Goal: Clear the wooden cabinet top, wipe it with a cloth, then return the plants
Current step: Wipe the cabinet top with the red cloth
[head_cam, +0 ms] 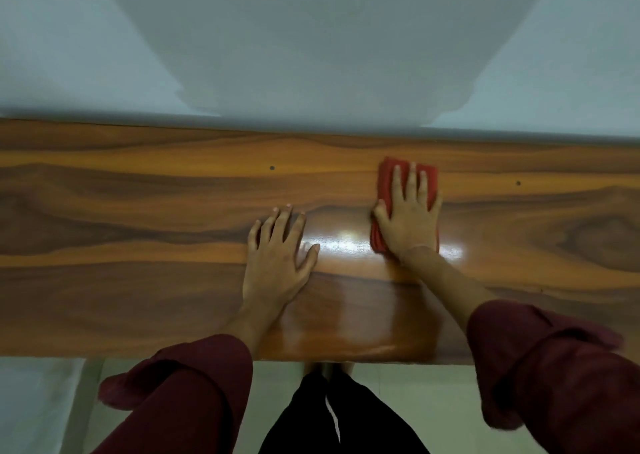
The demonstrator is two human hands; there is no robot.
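While the right hand (410,216) lies flat, fingers spread, pressing a folded red cloth (382,190) against the glossy brown wooden cabinet top (138,211), the left hand (278,256) rests palm-down on the bare wood just beside it, fingers splayed and holding nothing. Both dark maroon sleeves (194,394) are rolled up the forearms. The cloth sits right of centre, toward the back edge by the pale blue-grey wall (311,38). A bright light reflection glints on the wood between the hands.
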